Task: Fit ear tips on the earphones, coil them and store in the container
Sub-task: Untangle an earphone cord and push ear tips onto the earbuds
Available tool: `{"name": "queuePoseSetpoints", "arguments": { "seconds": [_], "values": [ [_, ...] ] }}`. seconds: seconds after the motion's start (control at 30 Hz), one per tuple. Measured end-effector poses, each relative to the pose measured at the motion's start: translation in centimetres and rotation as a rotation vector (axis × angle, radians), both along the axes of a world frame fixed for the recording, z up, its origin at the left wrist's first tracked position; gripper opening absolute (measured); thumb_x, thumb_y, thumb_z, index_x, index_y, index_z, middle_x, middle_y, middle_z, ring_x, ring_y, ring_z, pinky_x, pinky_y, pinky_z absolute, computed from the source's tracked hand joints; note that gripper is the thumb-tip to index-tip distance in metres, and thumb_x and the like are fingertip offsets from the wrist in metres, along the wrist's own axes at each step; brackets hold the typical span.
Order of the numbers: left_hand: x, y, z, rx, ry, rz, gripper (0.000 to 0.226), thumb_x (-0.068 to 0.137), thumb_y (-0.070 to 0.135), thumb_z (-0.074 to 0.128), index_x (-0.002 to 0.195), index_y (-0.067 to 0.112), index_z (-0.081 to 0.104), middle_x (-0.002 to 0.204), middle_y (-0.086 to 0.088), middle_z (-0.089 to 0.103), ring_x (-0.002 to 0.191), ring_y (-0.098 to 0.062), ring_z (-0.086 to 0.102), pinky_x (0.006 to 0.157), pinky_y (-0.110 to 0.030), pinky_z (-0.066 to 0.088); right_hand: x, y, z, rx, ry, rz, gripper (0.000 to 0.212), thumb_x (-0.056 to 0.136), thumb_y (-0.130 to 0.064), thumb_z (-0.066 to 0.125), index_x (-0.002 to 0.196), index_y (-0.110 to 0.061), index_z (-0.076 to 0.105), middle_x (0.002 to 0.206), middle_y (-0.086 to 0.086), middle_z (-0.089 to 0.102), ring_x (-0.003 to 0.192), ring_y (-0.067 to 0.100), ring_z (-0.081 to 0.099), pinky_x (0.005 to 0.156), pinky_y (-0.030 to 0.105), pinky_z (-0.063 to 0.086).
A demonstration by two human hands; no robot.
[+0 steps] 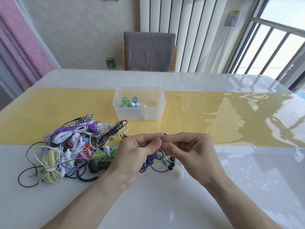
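Observation:
My left hand (132,154) grips a pair of dark blue earphones (152,162), whose braided cord hangs in loops below my palm. My right hand (186,149) pinches something small at the earbud, right against my left fingertips; the piece itself is hidden. A few loose black ear tips (171,163) lie on the table under my hands. The clear plastic container (158,104) stands beyond, holding a coiled green pair (126,102) and a coiled light blue pair (136,101). A tangled pile of earphones (72,146) in many colours lies to the left.
The glossy white table (165,204) has a yellow runner (214,116) across its middle. A grey chair (149,50) stands at the far side. A small white piece (179,173) lies near my right wrist. A barred window (272,47) is at the right.

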State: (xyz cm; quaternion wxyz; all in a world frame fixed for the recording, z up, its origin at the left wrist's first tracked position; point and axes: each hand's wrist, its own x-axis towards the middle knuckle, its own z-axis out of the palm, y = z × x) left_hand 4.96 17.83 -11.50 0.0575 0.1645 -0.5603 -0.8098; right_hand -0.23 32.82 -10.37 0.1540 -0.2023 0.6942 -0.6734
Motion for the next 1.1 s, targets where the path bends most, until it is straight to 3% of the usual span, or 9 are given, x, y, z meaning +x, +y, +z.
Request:
{"name": "queuePoseSetpoints", "arguments": {
  "seconds": [0.17, 0.3, 0.43, 0.53, 0.7, 0.8, 0.93, 1.0, 1.1],
  "values": [
    [0.0, 0.1, -0.2, 0.116, -0.05, -0.05, 0.041, 0.073, 0.015, 0.066, 0.107, -0.009, 0.068, 0.069, -0.009, 0.064, 0.048, -0.01, 0.051, 0.044, -0.018, 0.04, -0.2, 0.0, 0.0, -0.018, -0.035, -0.01, 0.021, 0.084, 0.006, 0.073, 0.085, -0.013, 0.082, 0.072, 0.003, 0.076, 0.065, 0.014, 0.069, 0.071, 0.028, 0.058],
    [-0.1, 0.4, -0.1, 0.237, -0.053, -0.072, 0.031, 0.072, 0.012, 0.066, 0.096, -0.006, 0.071, 0.083, -0.018, 0.06, 0.048, -0.011, 0.049, 0.042, -0.018, 0.039, -0.5, -0.1, -0.2, -0.047, -0.051, 0.007, 0.031, 0.084, 0.011, 0.069, 0.079, -0.017, 0.082, 0.079, 0.013, 0.077, 0.079, 0.033, 0.071, 0.085, 0.049, 0.057],
    [0.0, 0.5, 0.2, 0.305, -0.073, -0.078, 0.029, 0.072, 0.01, 0.064, 0.096, -0.008, 0.069, 0.066, -0.011, 0.055, 0.047, -0.011, 0.048, 0.04, -0.017, 0.037, -0.7, 0.1, -0.4, -0.067, -0.074, 0.06, 0.023, 0.083, 0.011, 0.067, 0.083, -0.008, 0.081, 0.091, 0.018, 0.077, 0.091, 0.045, 0.07, 0.087, 0.05, 0.055],
    [0.1, 0.4, 0.4, 0.301, -0.074, -0.074, 0.029, 0.073, 0.009, 0.064, 0.096, -0.007, 0.067, 0.062, -0.009, 0.055, 0.047, -0.011, 0.049, 0.04, -0.017, 0.038, -0.8, 0.2, -0.3, -0.072, -0.07, 0.038, 0.021, 0.084, 0.008, 0.07, 0.084, -0.009, 0.082, 0.077, 0.013, 0.076, 0.073, 0.028, 0.067, 0.08, 0.042, 0.057],
    [0.1, 0.2, 0.6, 0.251, -0.058, -0.057, 0.013, 0.071, 0.009, 0.066, 0.076, -0.001, 0.071, 0.061, -0.011, 0.058, 0.046, -0.012, 0.051, 0.04, -0.018, 0.039, -0.9, 0.3, 0.0, -0.054, -0.027, 0.052, 0.013, 0.083, -0.001, 0.075, 0.086, -0.011, 0.082, 0.077, 0.009, 0.077, 0.069, 0.021, 0.068, 0.079, 0.045, 0.057],
    [0.2, 0.2, 0.7, 0.225, -0.044, -0.037, 0.01, 0.07, 0.011, 0.067, 0.071, 0.004, 0.073, 0.061, -0.011, 0.059, 0.046, -0.012, 0.051, 0.04, -0.018, 0.039, -0.8, 0.3, -0.1, -0.024, 0.113, -0.001, 0.006, 0.078, -0.013, 0.081, 0.083, -0.013, 0.08, 0.084, 0.003, 0.078, 0.076, 0.026, 0.073, 0.074, 0.044, 0.06],
    [0.1, 0.3, 0.7, 0.216, -0.042, -0.003, 0.025, 0.069, 0.014, 0.068, 0.089, 0.0, 0.071, 0.063, -0.01, 0.062, 0.048, -0.013, 0.053, 0.043, -0.018, 0.041, -0.9, 0.3, -0.9, 0.093, 0.52, -0.063, 0.017, 0.083, -0.004, 0.079, 0.086, -0.021, 0.081, 0.083, -0.005, 0.073, 0.074, 0.019, 0.07, 0.065, 0.027, 0.056],
    [0.1, 0.4, 0.5, 0.205, -0.046, 0.017, 0.026, 0.068, 0.015, 0.069, 0.09, 0.001, 0.072, 0.063, -0.009, 0.064, 0.049, -0.013, 0.055, 0.044, -0.018, 0.043, -1.0, 0.3, -1.2, 0.132, 0.635, -0.085, 0.02, 0.084, -0.004, 0.078, 0.09, -0.024, 0.081, 0.084, -0.008, 0.072, 0.074, 0.016, 0.07, 0.064, 0.027, 0.056],
    [0.2, 0.5, 0.4, 0.179, -0.027, 0.053, 0.024, 0.067, 0.016, 0.07, 0.086, 0.003, 0.072, 0.063, -0.009, 0.065, 0.049, -0.013, 0.056, 0.044, -0.019, 0.043, -0.9, 0.4, -1.3, 0.157, 0.661, -0.091, 0.02, 0.085, -0.008, 0.077, 0.094, -0.026, 0.081, 0.085, -0.012, 0.073, 0.073, 0.011, 0.071, 0.063, 0.033, 0.056]
  ]
}}
